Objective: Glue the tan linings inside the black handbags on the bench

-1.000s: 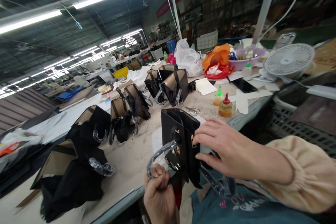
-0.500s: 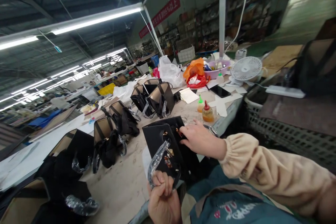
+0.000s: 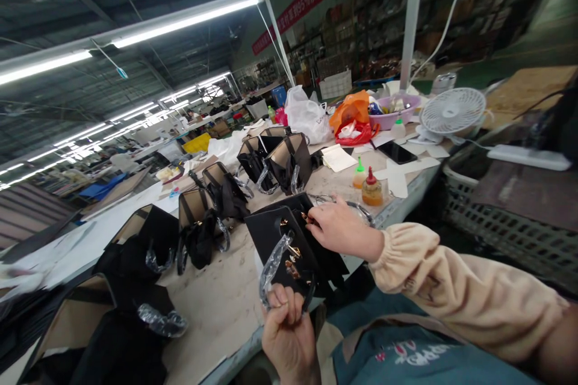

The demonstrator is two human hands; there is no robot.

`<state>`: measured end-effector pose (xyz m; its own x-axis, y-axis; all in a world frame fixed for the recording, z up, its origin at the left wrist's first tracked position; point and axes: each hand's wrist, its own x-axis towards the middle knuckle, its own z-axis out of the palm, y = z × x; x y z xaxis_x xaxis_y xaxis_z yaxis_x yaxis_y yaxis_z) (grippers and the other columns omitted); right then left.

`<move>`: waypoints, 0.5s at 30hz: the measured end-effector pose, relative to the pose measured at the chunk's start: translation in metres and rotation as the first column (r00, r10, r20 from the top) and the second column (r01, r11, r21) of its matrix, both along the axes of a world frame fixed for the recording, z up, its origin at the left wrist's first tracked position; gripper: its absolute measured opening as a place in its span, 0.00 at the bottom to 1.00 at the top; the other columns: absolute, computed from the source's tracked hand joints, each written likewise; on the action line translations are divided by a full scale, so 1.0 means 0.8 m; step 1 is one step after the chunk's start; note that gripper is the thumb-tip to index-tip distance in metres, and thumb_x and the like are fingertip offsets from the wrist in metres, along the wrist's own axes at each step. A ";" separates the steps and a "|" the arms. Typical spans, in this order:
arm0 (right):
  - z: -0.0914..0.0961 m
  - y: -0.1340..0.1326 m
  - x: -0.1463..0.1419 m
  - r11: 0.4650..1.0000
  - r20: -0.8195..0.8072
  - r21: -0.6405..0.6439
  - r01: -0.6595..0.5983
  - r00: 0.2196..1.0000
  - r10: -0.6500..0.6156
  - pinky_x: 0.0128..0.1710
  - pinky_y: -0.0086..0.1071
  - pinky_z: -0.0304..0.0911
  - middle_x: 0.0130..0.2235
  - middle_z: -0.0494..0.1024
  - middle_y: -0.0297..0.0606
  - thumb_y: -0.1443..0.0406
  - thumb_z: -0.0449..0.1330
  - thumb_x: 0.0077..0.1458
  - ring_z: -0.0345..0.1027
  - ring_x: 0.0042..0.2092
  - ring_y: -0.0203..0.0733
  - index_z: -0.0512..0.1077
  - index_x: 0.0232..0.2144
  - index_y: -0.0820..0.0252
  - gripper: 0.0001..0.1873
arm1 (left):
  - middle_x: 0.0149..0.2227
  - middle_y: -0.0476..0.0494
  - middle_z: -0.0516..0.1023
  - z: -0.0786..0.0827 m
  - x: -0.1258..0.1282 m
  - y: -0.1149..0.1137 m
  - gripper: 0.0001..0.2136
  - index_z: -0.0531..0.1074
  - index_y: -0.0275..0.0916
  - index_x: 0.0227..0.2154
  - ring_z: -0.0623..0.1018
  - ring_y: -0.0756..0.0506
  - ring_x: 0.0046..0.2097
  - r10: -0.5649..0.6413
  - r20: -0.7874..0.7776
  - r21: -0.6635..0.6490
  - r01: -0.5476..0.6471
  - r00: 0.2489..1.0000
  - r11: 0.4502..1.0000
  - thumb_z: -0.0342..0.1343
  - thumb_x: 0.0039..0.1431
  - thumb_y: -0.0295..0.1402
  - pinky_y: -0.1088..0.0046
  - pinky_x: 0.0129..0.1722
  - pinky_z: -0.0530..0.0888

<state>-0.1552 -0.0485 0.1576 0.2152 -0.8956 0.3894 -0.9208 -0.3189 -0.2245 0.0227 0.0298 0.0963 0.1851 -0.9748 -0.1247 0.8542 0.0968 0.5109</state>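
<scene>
A black handbag [image 3: 266, 230] with gold metal fittings lies at the table's near edge, directly in front of me. My left hand [image 3: 289, 322] is closed around its plastic-wrapped handle [image 3: 273, 264], low on the near side. Across the bag's upper right part reaches my right hand [image 3: 341, 225], its fingertips pinched at a small gold fitting [image 3: 305, 217]. The fingers partly cover that fitting, so its exact form cannot be made out. A second plastic-wrapped handle [image 3: 361, 212] shows behind my right hand.
Several unfinished black bags [image 3: 198, 234] with tan linings stand along the table [image 3: 217, 313] to the left. Beyond the handbag are a red-capped glue bottle [image 3: 372, 189], a green-capped bottle [image 3: 359, 174], a phone [image 3: 397, 152], and a white fan [image 3: 453, 111]. A plastic crate [image 3: 487, 210] stands at right.
The view has shifted, moving the surroundings rightward in the picture. My left hand stays on the handle, and my right fingertips remain at the gold fitting with a slight change of pose.
</scene>
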 end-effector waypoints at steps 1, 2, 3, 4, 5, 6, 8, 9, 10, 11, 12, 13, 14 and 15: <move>-0.001 -0.002 0.001 1.000 0.001 0.007 0.003 1.000 -0.003 0.58 0.50 0.47 0.37 0.79 0.41 0.66 0.55 0.63 0.73 0.42 0.48 0.72 0.32 0.62 0.08 | 0.25 0.54 0.61 0.000 0.000 0.000 0.11 0.61 0.36 0.20 0.56 0.57 0.20 0.010 -0.004 0.003 -0.010 1.000 1.000 0.58 0.34 0.19 0.81 0.17 0.59; -0.002 -0.004 0.001 1.000 0.002 0.009 0.005 1.000 -0.005 0.58 0.49 0.48 0.36 0.79 0.41 0.67 0.54 0.63 0.73 0.41 0.48 0.72 0.31 0.61 0.09 | 0.25 0.53 0.62 -0.001 0.000 -0.001 0.11 0.61 0.36 0.20 0.56 0.57 0.20 0.018 -0.005 0.009 -0.018 1.000 1.000 0.58 0.34 0.19 0.81 0.17 0.59; -0.002 -0.004 0.002 1.000 0.000 0.008 0.003 1.000 -0.003 0.57 0.49 0.48 0.36 0.79 0.41 0.67 0.53 0.63 0.72 0.41 0.48 0.72 0.31 0.61 0.10 | 0.25 0.53 0.61 0.000 0.000 -0.001 0.11 0.62 0.36 0.20 0.56 0.57 0.20 0.027 -0.008 0.013 -0.027 1.000 1.000 0.58 0.34 0.19 0.81 0.17 0.59; -0.003 -0.003 0.003 1.000 -0.009 -0.001 -0.003 1.000 0.003 0.57 0.50 0.48 0.35 0.79 0.41 0.68 0.52 0.63 0.72 0.41 0.48 0.72 0.30 0.61 0.11 | 0.25 0.53 0.62 0.000 -0.001 -0.002 0.11 0.62 0.36 0.20 0.56 0.57 0.20 0.034 -0.013 0.017 -0.034 0.999 0.999 0.58 0.34 0.19 0.81 0.17 0.59; -0.003 0.000 0.004 1.000 -0.026 -0.018 -0.018 1.000 0.018 0.57 0.51 0.47 0.34 0.78 0.41 0.68 0.52 0.63 0.72 0.40 0.48 0.71 0.29 0.61 0.11 | 0.25 0.53 0.62 0.000 -0.001 -0.004 0.11 0.62 0.36 0.20 0.56 0.57 0.20 0.039 -0.018 0.021 -0.038 0.999 0.999 0.57 0.34 0.18 0.81 0.17 0.59; -0.003 0.005 0.005 0.998 -0.052 -0.040 -0.040 0.998 0.038 0.58 0.53 0.45 0.33 0.78 0.41 0.68 0.52 0.62 0.71 0.40 0.49 0.71 0.29 0.61 0.11 | 0.25 0.53 0.62 0.001 -0.001 -0.005 0.11 0.62 0.36 0.20 0.56 0.57 0.20 0.042 -0.021 0.023 -0.041 0.999 0.999 0.57 0.34 0.18 0.81 0.17 0.59; -0.003 0.017 0.008 0.993 -0.123 -0.082 -0.088 0.989 0.077 0.59 0.55 0.42 0.31 0.76 0.41 0.69 0.51 0.62 0.70 0.37 0.49 0.70 0.28 0.61 0.12 | 0.24 0.53 0.62 0.002 -0.001 -0.008 0.10 0.63 0.36 0.20 0.56 0.57 0.19 0.049 -0.027 0.024 -0.048 0.998 0.999 0.57 0.34 0.18 0.82 0.16 0.59; -0.002 0.023 0.010 0.988 -0.160 -0.100 -0.114 0.982 0.097 0.59 0.55 0.41 0.30 0.75 0.41 0.69 0.51 0.61 0.69 0.36 0.49 0.70 0.28 0.61 0.12 | 0.24 0.53 0.62 0.003 -0.001 -0.009 0.10 0.63 0.36 0.20 0.56 0.57 0.19 0.053 -0.030 0.022 -0.053 0.998 0.998 0.56 0.34 0.18 0.82 0.16 0.59; -0.002 0.028 0.011 0.984 -0.191 -0.112 -0.136 0.975 0.113 0.60 0.56 0.40 0.30 0.75 0.41 0.69 0.51 0.61 0.68 0.35 0.48 0.70 0.28 0.61 0.11 | 0.24 0.53 0.63 0.003 -0.001 -0.010 0.10 0.63 0.36 0.20 0.56 0.57 0.19 0.057 -0.033 0.019 -0.057 0.998 0.998 0.56 0.34 0.17 0.82 0.16 0.59; -0.002 0.033 0.012 0.981 -0.213 -0.120 -0.152 0.969 0.124 0.60 0.56 0.40 0.29 0.74 0.41 0.69 0.51 0.61 0.68 0.35 0.48 0.70 0.28 0.61 0.11 | 0.24 0.53 0.63 0.004 -0.002 -0.011 0.10 0.63 0.35 0.19 0.56 0.58 0.19 0.064 -0.038 0.017 -0.063 0.997 0.998 0.56 0.33 0.17 0.82 0.16 0.58; -0.003 0.036 0.013 0.979 -0.228 -0.126 -0.161 0.965 0.130 0.60 0.56 0.40 0.29 0.74 0.40 0.69 0.51 0.60 0.67 0.34 0.48 0.70 0.28 0.61 0.11 | 0.24 0.53 0.63 0.004 -0.002 -0.012 0.10 0.64 0.35 0.19 0.56 0.58 0.19 0.070 -0.045 0.017 -0.069 0.997 0.997 0.56 0.33 0.17 0.82 0.16 0.59; -0.005 0.038 0.014 0.978 -0.234 -0.129 -0.162 0.964 0.129 0.60 0.56 0.40 0.28 0.74 0.40 0.70 0.51 0.60 0.66 0.33 0.47 0.70 0.27 0.61 0.11 | 0.24 0.53 0.63 0.004 -0.002 -0.012 0.10 0.64 0.35 0.20 0.57 0.58 0.19 0.076 -0.055 0.016 -0.075 0.996 0.997 0.56 0.34 0.17 0.82 0.16 0.59; -0.007 0.040 0.015 0.978 -0.235 -0.134 -0.157 0.964 0.123 0.60 0.57 0.39 0.28 0.73 0.40 0.70 0.51 0.60 0.66 0.33 0.47 0.70 0.27 0.61 0.11 | 0.24 0.53 0.63 0.004 -0.002 -0.013 0.10 0.64 0.35 0.20 0.57 0.58 0.19 0.081 -0.068 0.017 -0.080 0.994 0.997 0.56 0.34 0.17 0.82 0.16 0.59; -0.009 0.041 0.015 0.980 -0.232 -0.138 -0.145 0.966 0.111 0.61 0.57 0.39 0.28 0.73 0.40 0.70 0.50 0.60 0.66 0.33 0.47 0.70 0.27 0.61 0.11 | 0.24 0.53 0.63 0.004 -0.002 -0.014 0.09 0.64 0.35 0.20 0.57 0.58 0.19 0.085 -0.084 0.021 -0.084 0.993 0.996 0.56 0.34 0.17 0.82 0.16 0.59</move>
<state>-0.1429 -0.0157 0.1500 0.4206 -0.7887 0.4484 -0.8912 -0.4517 0.0415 0.0214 0.0187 0.0997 0.2550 -0.9536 -0.1601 0.8834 0.1625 0.4396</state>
